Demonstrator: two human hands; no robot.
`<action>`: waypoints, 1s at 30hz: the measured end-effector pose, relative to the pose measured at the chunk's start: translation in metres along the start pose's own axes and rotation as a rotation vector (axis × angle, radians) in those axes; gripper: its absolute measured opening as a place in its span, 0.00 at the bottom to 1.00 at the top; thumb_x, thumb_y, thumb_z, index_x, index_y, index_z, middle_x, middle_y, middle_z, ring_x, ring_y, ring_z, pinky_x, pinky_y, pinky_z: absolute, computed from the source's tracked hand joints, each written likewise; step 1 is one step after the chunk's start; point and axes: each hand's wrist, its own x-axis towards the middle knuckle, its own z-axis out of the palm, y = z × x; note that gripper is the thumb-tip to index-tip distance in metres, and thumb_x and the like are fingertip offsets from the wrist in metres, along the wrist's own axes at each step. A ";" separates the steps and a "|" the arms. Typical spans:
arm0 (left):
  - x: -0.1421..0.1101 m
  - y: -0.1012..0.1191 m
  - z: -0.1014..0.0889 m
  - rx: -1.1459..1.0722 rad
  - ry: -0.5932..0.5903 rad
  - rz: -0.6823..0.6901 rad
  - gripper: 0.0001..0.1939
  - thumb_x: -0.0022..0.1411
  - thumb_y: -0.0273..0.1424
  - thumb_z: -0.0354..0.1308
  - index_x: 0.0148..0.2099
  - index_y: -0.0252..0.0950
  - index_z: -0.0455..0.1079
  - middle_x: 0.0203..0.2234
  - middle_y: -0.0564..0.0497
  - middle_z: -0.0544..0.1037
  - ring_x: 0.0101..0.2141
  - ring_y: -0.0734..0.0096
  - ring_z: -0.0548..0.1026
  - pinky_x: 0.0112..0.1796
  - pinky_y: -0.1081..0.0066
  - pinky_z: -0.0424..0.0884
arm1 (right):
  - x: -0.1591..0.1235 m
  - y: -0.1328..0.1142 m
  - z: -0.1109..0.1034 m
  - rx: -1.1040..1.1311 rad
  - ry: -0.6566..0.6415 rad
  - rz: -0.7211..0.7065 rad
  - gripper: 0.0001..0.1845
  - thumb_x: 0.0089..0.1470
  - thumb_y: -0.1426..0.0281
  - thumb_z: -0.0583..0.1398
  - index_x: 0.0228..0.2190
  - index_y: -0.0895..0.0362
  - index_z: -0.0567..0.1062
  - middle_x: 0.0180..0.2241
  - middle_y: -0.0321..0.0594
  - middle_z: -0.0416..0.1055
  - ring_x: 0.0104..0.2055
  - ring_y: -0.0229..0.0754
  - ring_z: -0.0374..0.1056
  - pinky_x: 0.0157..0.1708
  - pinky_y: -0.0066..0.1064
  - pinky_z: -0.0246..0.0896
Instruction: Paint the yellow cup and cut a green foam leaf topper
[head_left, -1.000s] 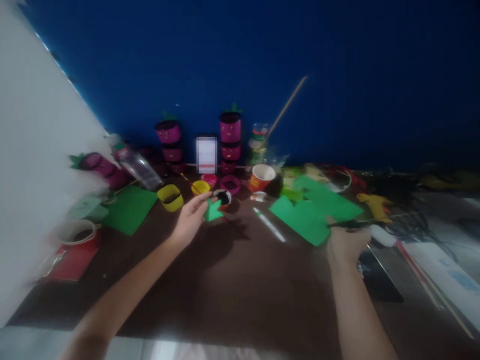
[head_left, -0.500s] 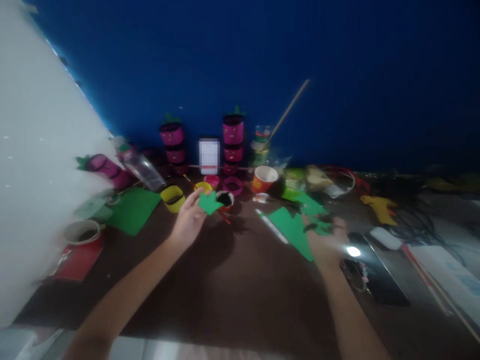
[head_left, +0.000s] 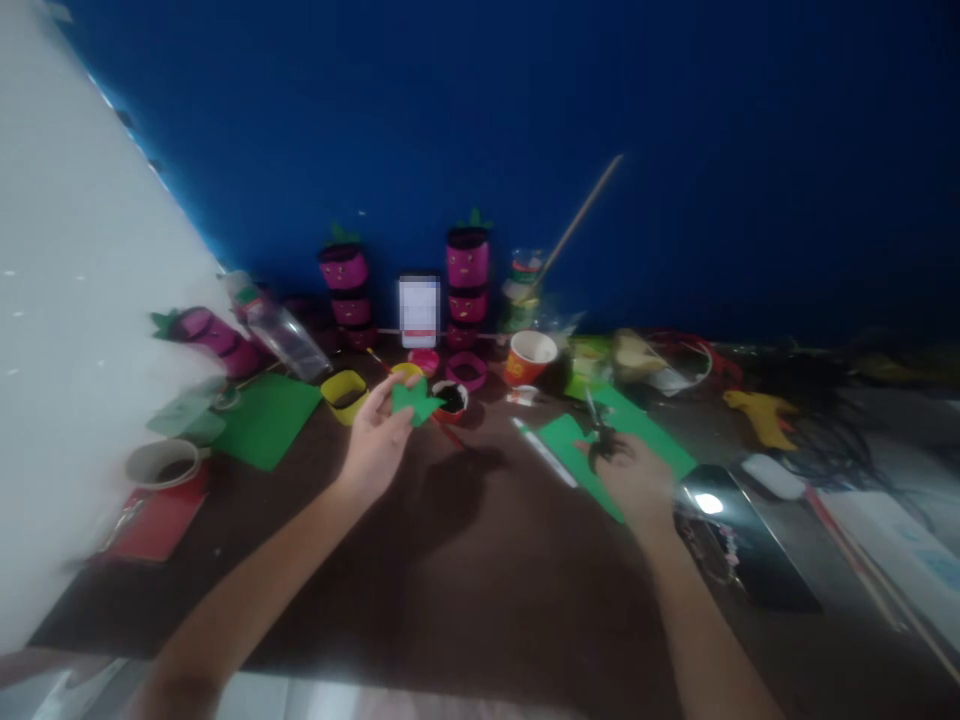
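My left hand (head_left: 375,440) pinches a small green cut-out (head_left: 412,402) with a pointed, leaf-like edge, held above the table. Scissors (head_left: 598,425) with dark handles are in my right hand (head_left: 630,475), their blades pointing away from me. Under them lie green sheets (head_left: 652,425), one partly covered by my hand. A white pen (head_left: 551,455) rests along the edge of the nearer sheet. Just beyond the cut-out stands a small cup with dark contents (head_left: 452,400), and a yellow ring (head_left: 345,396) is to its left.
Purple figures with green tops (head_left: 467,280) and a phone with a lit screen (head_left: 418,312) stand at the back wall. A paper cup (head_left: 531,358) is right of centre. A dark tablet-like slab (head_left: 750,550) lies right of my right hand; a red cup (head_left: 165,466) is far left.
My right hand has moved left over the green sheets, and the scissors now show clearly with blades pointing away. My left hand has turned the cut-out slightly.
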 end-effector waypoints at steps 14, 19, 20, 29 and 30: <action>-0.001 0.005 0.002 -0.045 0.028 -0.168 0.11 0.57 0.29 0.57 0.42 0.37 0.75 0.43 0.48 0.78 0.47 0.69 0.73 0.48 0.73 0.68 | 0.014 0.032 0.012 -0.110 -0.073 -0.062 0.19 0.38 0.52 0.59 0.26 0.55 0.71 0.28 0.44 0.77 0.35 0.51 0.74 0.35 0.39 0.65; -0.005 0.005 0.001 -0.005 0.012 -0.182 0.14 0.55 0.29 0.59 0.45 0.37 0.74 0.43 0.48 0.78 0.47 0.68 0.74 0.48 0.72 0.67 | 0.017 0.039 0.008 -0.173 -0.077 -0.131 0.14 0.42 0.57 0.59 0.26 0.54 0.75 0.16 0.37 0.71 0.27 0.49 0.72 0.28 0.35 0.63; -0.008 0.004 -0.001 0.014 0.014 -0.184 0.14 0.54 0.29 0.61 0.45 0.36 0.75 0.41 0.47 0.79 0.45 0.68 0.74 0.47 0.72 0.68 | 0.017 0.040 0.007 -0.175 -0.071 -0.146 0.13 0.43 0.58 0.59 0.26 0.54 0.75 0.15 0.37 0.71 0.25 0.48 0.72 0.27 0.35 0.63; -0.051 -0.023 -0.023 0.498 -0.078 -0.329 0.12 0.46 0.34 0.67 0.32 0.31 0.78 0.25 0.47 0.80 0.26 0.72 0.75 0.31 0.73 0.71 | 0.007 0.027 0.004 -0.095 0.092 -0.342 0.14 0.50 0.64 0.54 0.27 0.57 0.77 0.33 0.47 0.77 0.24 0.43 0.70 0.29 0.34 0.65; -0.054 -0.028 -0.024 0.557 -0.101 -0.337 0.12 0.47 0.35 0.67 0.32 0.31 0.78 0.24 0.47 0.80 0.25 0.73 0.74 0.30 0.74 0.70 | 0.004 0.023 0.005 -0.085 0.101 -0.362 0.14 0.51 0.64 0.53 0.27 0.58 0.77 0.32 0.47 0.77 0.23 0.42 0.70 0.28 0.33 0.65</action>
